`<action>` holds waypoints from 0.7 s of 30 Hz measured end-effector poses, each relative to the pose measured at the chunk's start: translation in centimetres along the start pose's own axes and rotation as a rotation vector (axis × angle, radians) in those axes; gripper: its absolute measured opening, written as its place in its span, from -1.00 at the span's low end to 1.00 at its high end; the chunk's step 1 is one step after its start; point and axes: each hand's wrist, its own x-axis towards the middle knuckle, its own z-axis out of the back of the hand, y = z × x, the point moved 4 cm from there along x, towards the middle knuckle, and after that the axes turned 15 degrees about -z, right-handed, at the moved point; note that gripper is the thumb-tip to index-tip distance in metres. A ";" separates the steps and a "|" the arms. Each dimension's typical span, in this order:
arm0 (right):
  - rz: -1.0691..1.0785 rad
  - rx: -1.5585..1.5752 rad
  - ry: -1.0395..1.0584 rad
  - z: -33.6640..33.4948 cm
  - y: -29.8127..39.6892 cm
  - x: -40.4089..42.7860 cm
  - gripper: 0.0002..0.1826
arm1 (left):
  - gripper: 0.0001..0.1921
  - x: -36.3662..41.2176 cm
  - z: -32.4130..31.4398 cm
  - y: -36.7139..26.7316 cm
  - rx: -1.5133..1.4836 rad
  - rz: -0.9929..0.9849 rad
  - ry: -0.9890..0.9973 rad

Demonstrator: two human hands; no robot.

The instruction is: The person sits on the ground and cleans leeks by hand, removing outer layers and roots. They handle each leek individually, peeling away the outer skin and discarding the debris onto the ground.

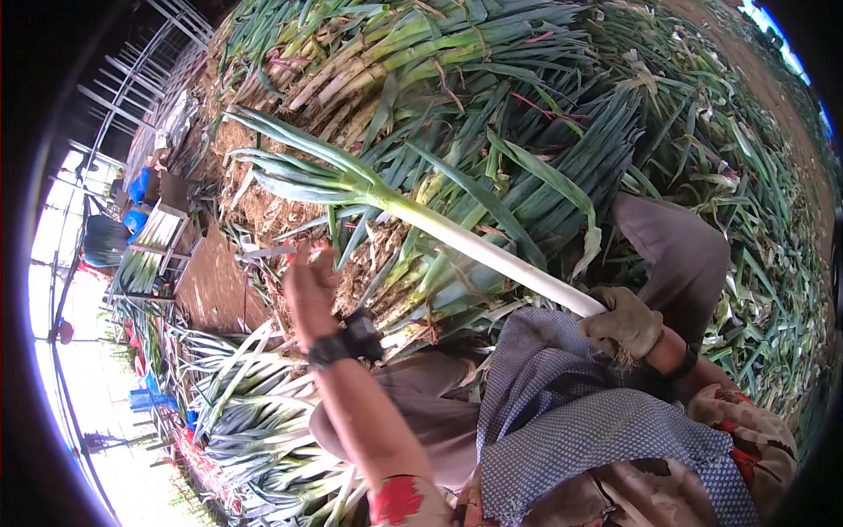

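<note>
My right hand (622,323), in a work glove, grips a long green onion (487,253) near its root end. The onion's white stalk slants up to the left, and its green leaves (296,174) fan out above my left hand. My bare left hand (313,270) is somewhat blurred. It is closed around a knife (267,252), whose short metal blade points left; red shows at the grip, most of which my fingers hide. The blade is apart from the onion. A patterned cloth (579,408) covers my lap.
A large heap of untrimmed green onions (408,59) with soil and roots lies before me. Cleaned onions (263,428) are piled at the lower left, beside a brown board (217,283). Loose leaves (744,263) cover the ground at right. A rack (161,230) holds more onions.
</note>
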 end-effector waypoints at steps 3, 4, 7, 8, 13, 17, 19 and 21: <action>0.018 -0.049 0.024 -0.7 0.4 -0.7 -0.72 | -0.12 -5.4 -6.5 1.5 -0.577 0.181 0.219; 0.026 -0.100 0.030 -0.9 0.5 -0.9 -0.71 | -0.16 -7.5 -8.7 0.9 -0.558 0.164 0.296; 0.019 -0.226 -0.015 -0.9 0.0 -1.4 -0.59 | -0.65 -10.0 -13.8 0.6 -0.904 0.152 0.228; 0.086 -0.286 -0.087 -0.7 -0.5 -1.4 -0.61 | -0.73 -8.9 -14.2 2.9 -0.904 0.184 0.185; 0.169 -0.630 -0.336 -0.3 -1.0 -1.5 -0.62 | -0.79 -11.5 -12.9 -1.6 -0.950 -0.001 0.009; 0.371 -0.720 -0.327 -2.1 0.2 -1.3 -0.56 | -0.80 -11.2 -7.4 -4.7 -0.897 -0.183 -0.153; 0.449 -0.793 -0.294 -4.2 1.9 -1.0 -0.55 | -0.80 -10.5 -3.9 -5.9 -0.917 -0.277 -0.224; 0.477 -0.863 -0.183 -7.5 3.8 0.3 -0.57 | -0.80 -9.7 0.6 -6.7 -0.866 -0.401 -0.248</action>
